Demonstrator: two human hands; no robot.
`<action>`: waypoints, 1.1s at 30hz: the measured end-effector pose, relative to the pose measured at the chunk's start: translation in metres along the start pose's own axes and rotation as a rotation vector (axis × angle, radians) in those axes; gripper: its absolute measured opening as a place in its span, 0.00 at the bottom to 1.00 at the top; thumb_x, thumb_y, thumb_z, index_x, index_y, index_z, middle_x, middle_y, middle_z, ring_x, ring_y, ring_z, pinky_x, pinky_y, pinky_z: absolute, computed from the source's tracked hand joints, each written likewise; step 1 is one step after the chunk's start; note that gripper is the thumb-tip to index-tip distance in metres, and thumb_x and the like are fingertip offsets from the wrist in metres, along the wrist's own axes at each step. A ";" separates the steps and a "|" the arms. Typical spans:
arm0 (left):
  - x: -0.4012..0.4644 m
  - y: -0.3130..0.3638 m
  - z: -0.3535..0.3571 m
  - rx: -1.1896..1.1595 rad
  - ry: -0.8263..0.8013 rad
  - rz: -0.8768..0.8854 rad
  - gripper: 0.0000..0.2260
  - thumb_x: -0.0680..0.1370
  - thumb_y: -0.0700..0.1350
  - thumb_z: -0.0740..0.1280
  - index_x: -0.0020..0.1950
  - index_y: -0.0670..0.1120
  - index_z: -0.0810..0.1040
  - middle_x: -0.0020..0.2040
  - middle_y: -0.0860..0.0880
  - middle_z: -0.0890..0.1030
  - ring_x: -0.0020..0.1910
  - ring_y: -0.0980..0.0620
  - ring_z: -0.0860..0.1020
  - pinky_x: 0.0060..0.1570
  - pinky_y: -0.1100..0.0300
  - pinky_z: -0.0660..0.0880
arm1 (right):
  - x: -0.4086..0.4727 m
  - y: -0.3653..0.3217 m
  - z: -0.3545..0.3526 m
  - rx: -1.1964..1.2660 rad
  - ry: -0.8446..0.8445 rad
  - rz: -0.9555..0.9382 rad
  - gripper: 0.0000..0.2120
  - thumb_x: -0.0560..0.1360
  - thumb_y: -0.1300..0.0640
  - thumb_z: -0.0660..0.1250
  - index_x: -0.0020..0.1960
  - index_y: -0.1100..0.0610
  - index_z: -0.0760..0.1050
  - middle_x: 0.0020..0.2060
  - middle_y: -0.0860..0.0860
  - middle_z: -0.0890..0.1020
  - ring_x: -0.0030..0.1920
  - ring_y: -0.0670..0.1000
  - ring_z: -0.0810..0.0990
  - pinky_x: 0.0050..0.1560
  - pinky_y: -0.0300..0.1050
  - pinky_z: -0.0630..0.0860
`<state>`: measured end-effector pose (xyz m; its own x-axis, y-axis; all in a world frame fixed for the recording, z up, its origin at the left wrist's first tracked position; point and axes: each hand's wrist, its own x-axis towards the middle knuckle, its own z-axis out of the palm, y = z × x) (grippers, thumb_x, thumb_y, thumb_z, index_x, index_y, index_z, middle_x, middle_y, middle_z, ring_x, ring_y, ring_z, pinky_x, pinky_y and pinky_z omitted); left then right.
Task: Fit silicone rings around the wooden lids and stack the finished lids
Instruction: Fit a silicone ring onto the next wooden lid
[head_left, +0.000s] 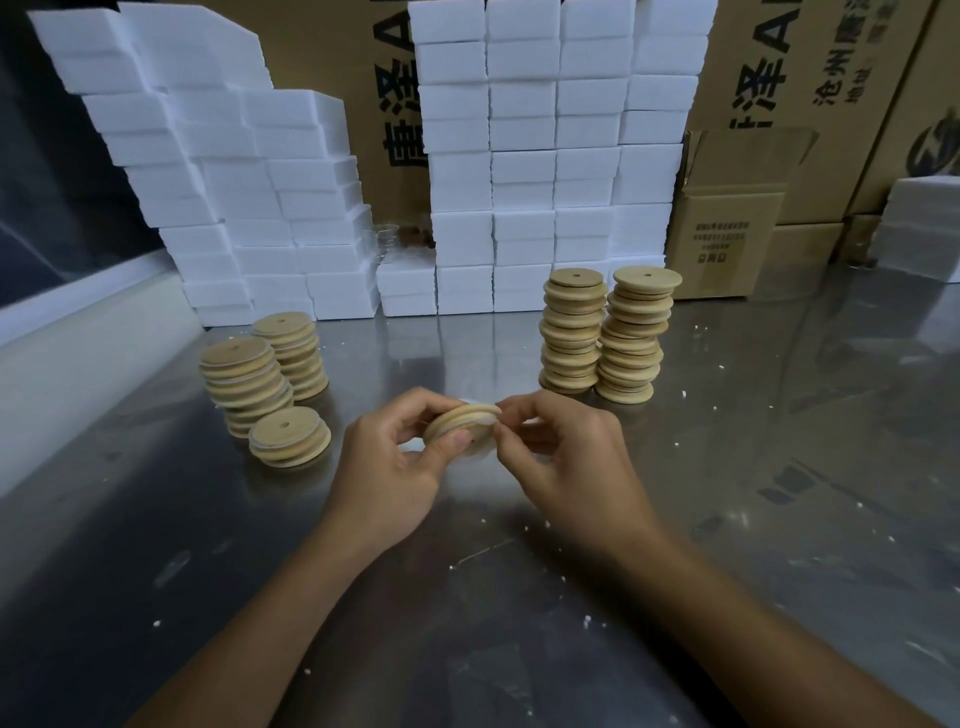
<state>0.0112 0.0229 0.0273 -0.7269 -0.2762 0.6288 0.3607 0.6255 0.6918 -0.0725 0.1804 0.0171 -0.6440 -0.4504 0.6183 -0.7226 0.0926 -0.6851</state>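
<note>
Both forearms enter from the near edge of the steel table (779, 415). Left hand (387, 467) grips a tilted wooden lid (460, 421) above mid-table, thumb across its face; right hand (566, 452) pinches its right rim. Silicone ring (470, 401) shows only as a pale sliver behind the lid; seating unclear. Left: three stacks of lids (244, 384). Right, farther back: two taller stacks (610, 332). Far edge: white foam blocks (519, 182) partly hiding cardboard cartons (727, 228) with cut-off print.
</note>
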 end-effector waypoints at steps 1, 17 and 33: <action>0.000 0.000 -0.001 0.006 -0.004 0.001 0.14 0.72 0.45 0.72 0.46 0.66 0.79 0.45 0.60 0.84 0.46 0.54 0.82 0.49 0.64 0.78 | 0.001 0.000 -0.001 0.004 -0.014 0.000 0.04 0.75 0.57 0.70 0.48 0.57 0.81 0.45 0.47 0.85 0.45 0.44 0.84 0.48 0.47 0.83; 0.002 0.005 -0.004 -0.075 -0.058 -0.082 0.14 0.72 0.33 0.73 0.46 0.52 0.81 0.46 0.55 0.85 0.45 0.55 0.83 0.50 0.64 0.78 | 0.005 0.012 -0.012 0.166 -0.100 0.126 0.01 0.74 0.61 0.73 0.46 0.58 0.83 0.38 0.46 0.85 0.39 0.45 0.85 0.40 0.43 0.82; 0.001 0.009 -0.001 -0.425 0.029 -0.363 0.09 0.73 0.34 0.70 0.48 0.46 0.81 0.42 0.51 0.86 0.45 0.52 0.84 0.43 0.54 0.83 | 0.008 0.008 -0.017 0.394 -0.136 0.258 0.02 0.73 0.66 0.74 0.42 0.60 0.83 0.39 0.59 0.87 0.43 0.60 0.86 0.52 0.65 0.80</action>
<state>0.0143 0.0272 0.0346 -0.8345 -0.4424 0.3284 0.2982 0.1384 0.9444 -0.0879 0.1926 0.0227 -0.7319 -0.5712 0.3716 -0.3769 -0.1149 -0.9191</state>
